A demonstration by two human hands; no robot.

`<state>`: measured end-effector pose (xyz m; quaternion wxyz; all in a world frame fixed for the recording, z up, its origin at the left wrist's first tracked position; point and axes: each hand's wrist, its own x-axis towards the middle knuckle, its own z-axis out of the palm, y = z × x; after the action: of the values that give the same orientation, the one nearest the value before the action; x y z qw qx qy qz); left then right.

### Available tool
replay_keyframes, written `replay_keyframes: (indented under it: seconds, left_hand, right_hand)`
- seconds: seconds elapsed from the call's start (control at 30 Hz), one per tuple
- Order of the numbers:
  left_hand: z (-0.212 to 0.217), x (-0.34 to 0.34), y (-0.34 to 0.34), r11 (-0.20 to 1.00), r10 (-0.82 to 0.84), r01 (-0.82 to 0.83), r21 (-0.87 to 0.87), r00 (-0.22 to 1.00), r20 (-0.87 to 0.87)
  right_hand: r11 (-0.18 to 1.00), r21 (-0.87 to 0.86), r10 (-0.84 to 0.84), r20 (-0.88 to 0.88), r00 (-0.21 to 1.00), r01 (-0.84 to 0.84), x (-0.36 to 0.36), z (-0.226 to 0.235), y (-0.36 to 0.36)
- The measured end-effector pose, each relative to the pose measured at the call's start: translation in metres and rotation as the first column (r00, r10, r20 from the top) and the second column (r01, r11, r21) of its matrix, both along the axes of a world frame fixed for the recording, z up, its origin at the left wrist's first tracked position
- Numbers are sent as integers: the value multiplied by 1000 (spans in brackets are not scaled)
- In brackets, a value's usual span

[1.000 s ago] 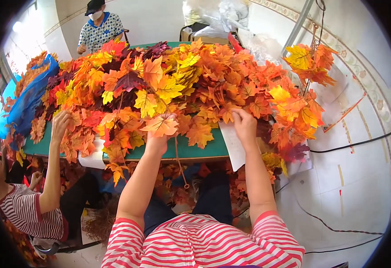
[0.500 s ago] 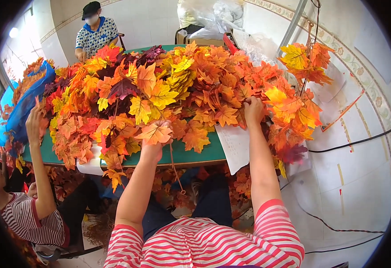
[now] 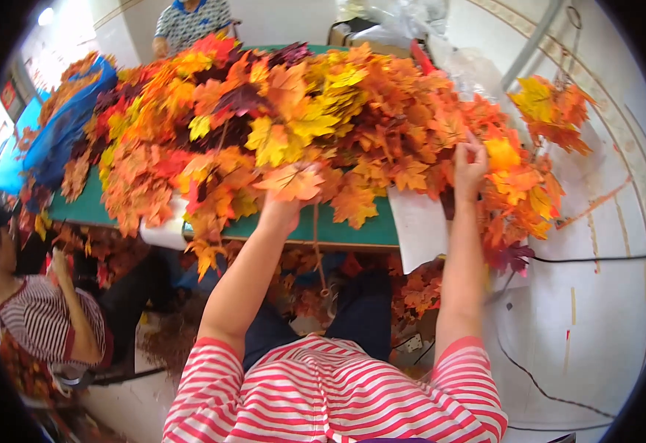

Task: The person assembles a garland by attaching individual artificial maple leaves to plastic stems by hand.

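Note:
My left hand (image 3: 284,212) is closed around the brown stem (image 3: 317,247) of an artificial maple leaf spray; the stem hangs below the table edge, with a looped end. A pale orange leaf (image 3: 291,182) covers part of the fingers. To its right, my right hand (image 3: 471,168) is raised at the right part of the pile, its fingers bent in a pinch beside orange leaves (image 3: 444,127). What lies between those fingertips is not clear. The large pile of artificial leaves (image 3: 382,111), orange, yellow, red and dark purple, spreads over the green table (image 3: 256,229).
White paper (image 3: 419,230) hangs over the front edge between my arms. A leaf bunch (image 3: 551,111) hangs at the right, by a metal pole (image 3: 533,44). A person in stripes (image 3: 53,317) sits at left; another person (image 3: 192,23) is across the table. Black cables (image 3: 596,259) run along the wall.
The view has shifted, so the table appears higher and further right. My right hand has moved slightly right along the leaves. The person at left has lowered a raised arm.

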<state>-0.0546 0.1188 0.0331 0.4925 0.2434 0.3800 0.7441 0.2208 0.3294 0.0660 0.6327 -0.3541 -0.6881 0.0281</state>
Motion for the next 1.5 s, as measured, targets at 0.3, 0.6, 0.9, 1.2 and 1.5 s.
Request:
replay_keyframes:
  seconds: [0.3,0.6,0.9,1.2,1.5]
  left_hand:
    - [7,-1,2,999,-34,34,-28,999,-12]
    - [10,4,-2,999,-29,29,-28,1000,-7]
    - [10,13,-19,986,-165,165,-30,986,3]
    - [-15,33,-59,940,-304,329,-86,927,219]
    - [-9,39,-61,974,-222,224,-25,973,67]
  right_hand:
    - [839,-275,465,-82,881,-469,-34,25,-124]
    - [169,-813,799,-218,560,-558,-70,-33,-249]
    - [38,-763,750,-406,523,-646,-70,-37,-245]
    - [-37,-726,722,-494,484,-687,-69,-42,-240]
    - [173,-717,631,-445,635,-675,-68,-42,-239]
